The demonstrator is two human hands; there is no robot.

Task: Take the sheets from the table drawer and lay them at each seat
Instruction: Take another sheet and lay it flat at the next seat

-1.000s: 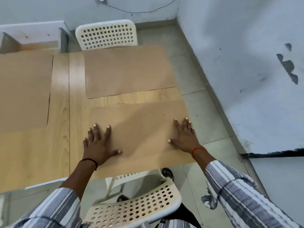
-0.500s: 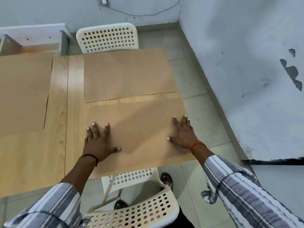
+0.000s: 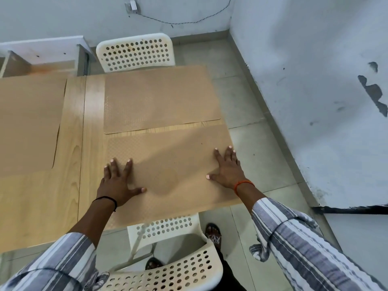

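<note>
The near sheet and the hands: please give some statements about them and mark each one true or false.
1. Both hands, the left hand and the right hand, lie flat on the near sheet. True.
2. The near sheet overlaps the far sheet. False: a strip of table shows between them.
3. A white chair stands at the far sheet. True.
4. The right hand pinches a corner of the sheet. False: its fingers are spread flat.
</note>
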